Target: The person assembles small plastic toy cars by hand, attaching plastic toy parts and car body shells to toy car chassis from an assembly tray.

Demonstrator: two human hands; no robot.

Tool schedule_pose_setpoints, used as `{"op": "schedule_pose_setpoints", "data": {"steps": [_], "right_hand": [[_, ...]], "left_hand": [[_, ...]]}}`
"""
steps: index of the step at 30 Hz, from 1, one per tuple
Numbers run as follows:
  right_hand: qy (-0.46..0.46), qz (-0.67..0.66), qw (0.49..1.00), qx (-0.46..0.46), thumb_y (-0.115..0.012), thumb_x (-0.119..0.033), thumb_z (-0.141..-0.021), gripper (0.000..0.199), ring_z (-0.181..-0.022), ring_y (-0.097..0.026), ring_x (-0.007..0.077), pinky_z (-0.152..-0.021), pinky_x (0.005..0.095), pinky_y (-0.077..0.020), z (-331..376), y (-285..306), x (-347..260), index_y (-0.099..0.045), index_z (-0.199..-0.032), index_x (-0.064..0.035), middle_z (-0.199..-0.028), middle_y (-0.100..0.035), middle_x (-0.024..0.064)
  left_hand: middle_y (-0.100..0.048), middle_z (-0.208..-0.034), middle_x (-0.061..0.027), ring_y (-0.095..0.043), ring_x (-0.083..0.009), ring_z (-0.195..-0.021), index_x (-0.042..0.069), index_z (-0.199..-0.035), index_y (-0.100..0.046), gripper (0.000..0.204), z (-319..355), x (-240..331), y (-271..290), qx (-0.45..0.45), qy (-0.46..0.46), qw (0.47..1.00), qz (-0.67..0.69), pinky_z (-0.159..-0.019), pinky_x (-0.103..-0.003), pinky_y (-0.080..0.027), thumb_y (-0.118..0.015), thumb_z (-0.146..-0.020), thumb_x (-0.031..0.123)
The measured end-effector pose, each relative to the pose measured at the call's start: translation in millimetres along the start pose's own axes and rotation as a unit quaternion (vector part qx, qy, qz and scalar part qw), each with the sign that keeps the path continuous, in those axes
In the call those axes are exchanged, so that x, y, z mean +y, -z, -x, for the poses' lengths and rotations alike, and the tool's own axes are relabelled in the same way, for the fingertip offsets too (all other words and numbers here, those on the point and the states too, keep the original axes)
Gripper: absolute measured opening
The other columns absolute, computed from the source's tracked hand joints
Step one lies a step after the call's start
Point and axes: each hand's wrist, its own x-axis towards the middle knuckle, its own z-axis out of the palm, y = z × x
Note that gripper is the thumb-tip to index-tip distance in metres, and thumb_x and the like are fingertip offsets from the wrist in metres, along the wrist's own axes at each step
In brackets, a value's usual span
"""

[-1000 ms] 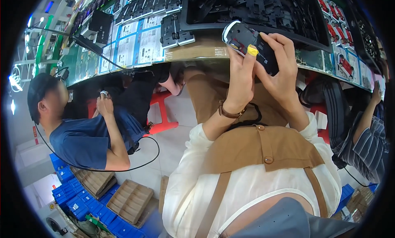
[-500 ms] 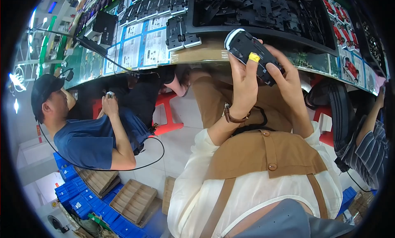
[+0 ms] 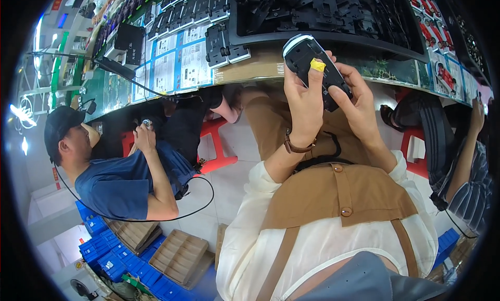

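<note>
Between both hands, held over my lap just short of the table edge, is a toy car (image 3: 330, 76). Its black underside faces up, and a white rim shows at its far end. My left hand (image 3: 303, 104) grips the left side, thumb lying across the underside; a piece of yellow tape (image 3: 317, 65) wraps that thumb's tip. My right hand (image 3: 359, 105) closes round the near right end, its thumb pressed on the underside. The fingers beneath the car are mostly hidden.
Beyond my hands, a black tray (image 3: 364, 49) holds black plastic parts (image 3: 317, 12). Similar black chassis (image 3: 221, 47) stand left of it, red toy cars (image 3: 444, 77) right. A person (image 3: 122, 178) sits left, another (image 3: 469, 189) right. Compartment trays (image 3: 179, 251) and blue bins (image 3: 112, 265) lie behind.
My hands and the toy car have shifted very slightly left, with the grip much the same. The whole view has tilted a little.
</note>
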Motion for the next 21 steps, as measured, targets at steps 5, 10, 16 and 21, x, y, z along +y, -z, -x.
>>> {"op": "schedule_pose_setpoints", "data": {"steps": [5,10,16,21], "right_hand": [[-0.015,0.003,1.000,0.005,-0.059,-0.011,-0.085,0.040,-0.107,-0.047,0.0136,-0.092,0.0267,-0.0373,1,5,4,-0.044,-0.118,0.0028,-0.113,-0.050,0.0087],[0.010,0.043,0.999,0.010,-0.058,-0.011,-0.085,0.034,-0.101,-0.051,0.0147,-0.088,0.0269,-0.0400,5,4,1,-0.047,-0.114,0.0035,-0.110,-0.053,0.0098],[0.172,0.180,0.966,0.077,-0.054,-0.014,-0.087,0.020,-0.087,-0.055,0.0108,-0.072,0.0215,-0.0434,-27,16,-10,-0.056,-0.100,0.0015,-0.094,-0.057,0.0062],[0.035,0.071,0.997,0.002,-0.059,-0.019,-0.086,0.026,-0.085,-0.054,0.0071,-0.074,0.0203,-0.0434,-35,15,-9,-0.056,-0.102,0.0005,-0.094,-0.058,0.0033]], "left_hand": [[-0.057,-0.111,-0.0158,-0.059,-0.0207,-0.098,0.001,-0.122,-0.037,0.034,-1,5,-6,0.003,0.037,0.998,0.044,-0.083,-0.029,-0.050,-0.047,-0.093,0.015],[-0.057,-0.112,-0.0161,-0.059,-0.0204,-0.099,0.000,-0.121,-0.036,0.033,0,1,-3,-0.017,0.024,0.999,0.013,-0.084,-0.029,-0.049,-0.045,-0.094,0.017],[-0.057,-0.106,-0.0095,-0.054,-0.0115,-0.094,0.002,-0.121,-0.039,0.030,9,2,-7,-0.034,-0.035,0.993,-0.111,-0.082,-0.023,-0.044,-0.044,-0.095,0.015],[-0.052,-0.096,-0.0021,-0.047,-0.0041,-0.082,0.000,-0.120,-0.036,0.030,11,4,-7,-0.024,0.040,0.997,-0.068,-0.070,-0.017,-0.041,-0.045,-0.094,0.013]]}}
